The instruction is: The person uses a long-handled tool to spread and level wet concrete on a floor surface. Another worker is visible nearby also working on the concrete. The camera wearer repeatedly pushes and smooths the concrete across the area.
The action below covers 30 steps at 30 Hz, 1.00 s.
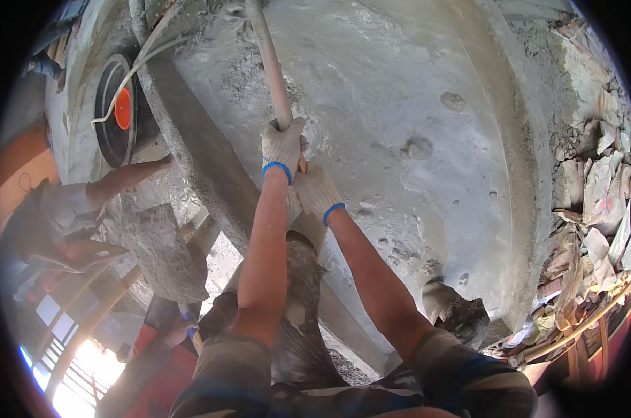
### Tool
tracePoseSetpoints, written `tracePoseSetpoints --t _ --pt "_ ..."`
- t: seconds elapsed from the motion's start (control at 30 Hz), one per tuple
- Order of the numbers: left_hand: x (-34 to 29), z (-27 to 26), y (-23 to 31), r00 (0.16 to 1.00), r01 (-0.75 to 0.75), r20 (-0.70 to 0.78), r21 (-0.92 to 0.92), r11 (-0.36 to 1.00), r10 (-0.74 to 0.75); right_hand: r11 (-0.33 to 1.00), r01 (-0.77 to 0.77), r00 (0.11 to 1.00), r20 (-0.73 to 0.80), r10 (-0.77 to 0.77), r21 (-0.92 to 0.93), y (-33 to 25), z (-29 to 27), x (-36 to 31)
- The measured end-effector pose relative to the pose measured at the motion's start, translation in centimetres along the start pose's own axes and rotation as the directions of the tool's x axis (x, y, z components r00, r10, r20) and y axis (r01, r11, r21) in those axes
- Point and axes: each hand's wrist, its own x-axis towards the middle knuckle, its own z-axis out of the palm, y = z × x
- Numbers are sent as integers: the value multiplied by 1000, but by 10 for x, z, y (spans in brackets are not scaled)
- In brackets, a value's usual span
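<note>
Both my hands wear pale knit gloves with blue cuffs and are closed around a long wooden pole. My left hand grips it higher up. My right hand closes on it just below, nearer to me. The pole slants up and slightly left, out of the top of the view, so what sits on its far end does not show. Beneath it spreads wet grey cement slurry, smooth in places, lumpy and pitted in others. My boot, smeared with grey, stands at the slurry's near right.
A concrete beam runs diagonally on the left; a curved concrete rim borders the right. Beyond that lies a heap of torn scraps. At left are a black tub with an orange object, a pale hose, and other people.
</note>
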Motion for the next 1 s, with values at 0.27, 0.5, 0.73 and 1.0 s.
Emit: tracePoseSetpoints --t 0.27,0.5,0.73,1.0 --pt "-118 85 -65 991 105 101 -216 971 -84 960 -279 960 10 279 21 76 -104 -212" --pt "-117 149 -185 846 508 385 -369 778 -370 844 -484 875 -109 472 -230 139 -145 -434" --pt "-188 221 -224 512 796 586 -49 603 -628 702 -700 695 -344 631 -127 87 -146 -521" --pt "-115 190 -119 767 519 501 -118 847 -400 779 -621 763 -297 574 -88 114 -121 -446"
